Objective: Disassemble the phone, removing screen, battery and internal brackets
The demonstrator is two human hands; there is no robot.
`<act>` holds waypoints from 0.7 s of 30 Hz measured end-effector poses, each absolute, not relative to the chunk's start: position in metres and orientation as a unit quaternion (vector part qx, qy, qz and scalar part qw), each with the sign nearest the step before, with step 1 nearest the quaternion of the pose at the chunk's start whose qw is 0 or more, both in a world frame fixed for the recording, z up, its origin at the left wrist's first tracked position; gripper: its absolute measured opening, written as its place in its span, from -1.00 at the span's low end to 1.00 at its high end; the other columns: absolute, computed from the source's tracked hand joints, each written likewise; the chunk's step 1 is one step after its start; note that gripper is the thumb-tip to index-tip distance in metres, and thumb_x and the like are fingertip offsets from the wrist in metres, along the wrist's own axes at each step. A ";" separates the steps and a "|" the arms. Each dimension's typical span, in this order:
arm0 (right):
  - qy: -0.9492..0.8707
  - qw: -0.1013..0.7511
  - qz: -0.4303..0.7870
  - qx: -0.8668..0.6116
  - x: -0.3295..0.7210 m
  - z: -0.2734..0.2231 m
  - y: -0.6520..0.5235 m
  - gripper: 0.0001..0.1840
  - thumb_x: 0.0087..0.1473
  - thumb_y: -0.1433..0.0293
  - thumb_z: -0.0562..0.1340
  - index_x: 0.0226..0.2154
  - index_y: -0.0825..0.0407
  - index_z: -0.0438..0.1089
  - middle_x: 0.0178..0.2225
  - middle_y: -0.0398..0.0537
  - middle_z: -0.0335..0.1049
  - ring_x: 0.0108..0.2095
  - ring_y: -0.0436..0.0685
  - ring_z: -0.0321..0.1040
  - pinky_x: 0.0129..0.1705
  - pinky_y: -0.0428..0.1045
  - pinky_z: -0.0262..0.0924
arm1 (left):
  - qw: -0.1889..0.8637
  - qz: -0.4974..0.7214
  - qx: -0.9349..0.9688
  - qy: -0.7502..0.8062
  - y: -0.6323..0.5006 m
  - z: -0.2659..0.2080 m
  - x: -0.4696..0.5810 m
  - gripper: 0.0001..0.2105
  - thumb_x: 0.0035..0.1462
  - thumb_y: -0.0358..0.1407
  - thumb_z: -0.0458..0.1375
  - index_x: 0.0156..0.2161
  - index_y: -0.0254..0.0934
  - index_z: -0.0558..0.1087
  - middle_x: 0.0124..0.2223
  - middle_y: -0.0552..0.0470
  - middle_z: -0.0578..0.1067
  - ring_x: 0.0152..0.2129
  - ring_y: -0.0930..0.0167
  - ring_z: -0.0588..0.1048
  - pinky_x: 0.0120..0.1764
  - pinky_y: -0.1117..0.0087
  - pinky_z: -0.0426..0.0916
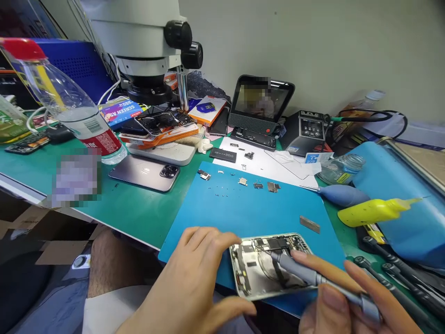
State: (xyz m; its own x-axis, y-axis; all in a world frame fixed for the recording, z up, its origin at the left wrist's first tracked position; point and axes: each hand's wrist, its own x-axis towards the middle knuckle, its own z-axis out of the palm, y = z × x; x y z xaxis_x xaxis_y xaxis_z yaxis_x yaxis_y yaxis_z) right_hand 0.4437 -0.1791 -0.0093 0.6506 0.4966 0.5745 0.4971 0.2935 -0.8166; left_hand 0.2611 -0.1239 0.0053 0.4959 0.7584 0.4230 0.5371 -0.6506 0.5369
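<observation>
An opened phone (259,273) lies at the front edge of the blue mat, its internal parts showing. My left hand (198,273) grips the phone's left end, index finger at the upper corner and thumb by the lower edge. In my right hand (340,297) is a grey precision screwdriver (299,270), held tilted with its tip inside the phone near the upper edge. Beyond the phone, small metal brackets (242,181) and several tiny screws (222,195) lie on the mat. A flat metal strip (309,224) rests at the right.
A microscope (146,55) overhangs the back left, near a water bottle (73,106) and a closed phone (146,172). A phone battery (223,155) lies by white paper. At right are a blue air blower (342,195), a yellow bottle (371,212) and several black-handled tools (392,264).
</observation>
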 end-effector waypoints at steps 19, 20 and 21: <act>-0.379 0.722 0.128 -0.565 0.460 -0.006 -0.181 -0.67 0.44 0.28 0.36 0.19 -0.03 0.54 -0.11 0.05 0.76 -0.10 0.21 0.75 -0.19 0.02 0.69 | 0.150 0.279 0.884 0.344 -0.087 0.027 0.290 -0.89 0.49 -0.39 0.27 -0.16 -0.19 0.54 -0.18 0.08 0.65 -0.28 0.29 0.50 -0.21 0.26 0.39; -0.363 0.732 0.122 -0.564 0.460 -0.006 -0.181 -0.66 0.43 0.28 0.37 0.19 -0.03 0.54 -0.11 0.05 0.76 -0.10 0.22 0.75 -0.19 0.02 0.69 | 0.142 0.272 0.884 0.352 -0.079 0.028 0.289 -0.89 0.50 -0.40 0.27 -0.16 -0.18 0.55 -0.18 0.08 0.65 -0.26 0.29 0.51 -0.19 0.26 0.40; -0.351 0.741 0.115 -0.561 0.460 -0.006 -0.181 -0.65 0.43 0.28 0.38 0.19 -0.02 0.54 -0.12 0.06 0.76 -0.12 0.22 0.75 -0.19 0.02 0.69 | 0.131 0.264 0.884 0.363 -0.070 0.029 0.288 -0.88 0.50 -0.40 0.26 -0.16 -0.18 0.57 -0.17 0.08 0.66 -0.25 0.30 0.53 -0.17 0.26 0.42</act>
State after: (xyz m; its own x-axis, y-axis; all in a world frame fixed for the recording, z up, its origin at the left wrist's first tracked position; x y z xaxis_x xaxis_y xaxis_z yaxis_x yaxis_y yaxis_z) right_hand 0.4596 -0.1814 -0.0065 0.7276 0.5641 0.3905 0.2236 0.3432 -0.9123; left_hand 0.2884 -0.0703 0.0294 0.5974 0.7102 0.3724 0.5720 -0.7029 0.4227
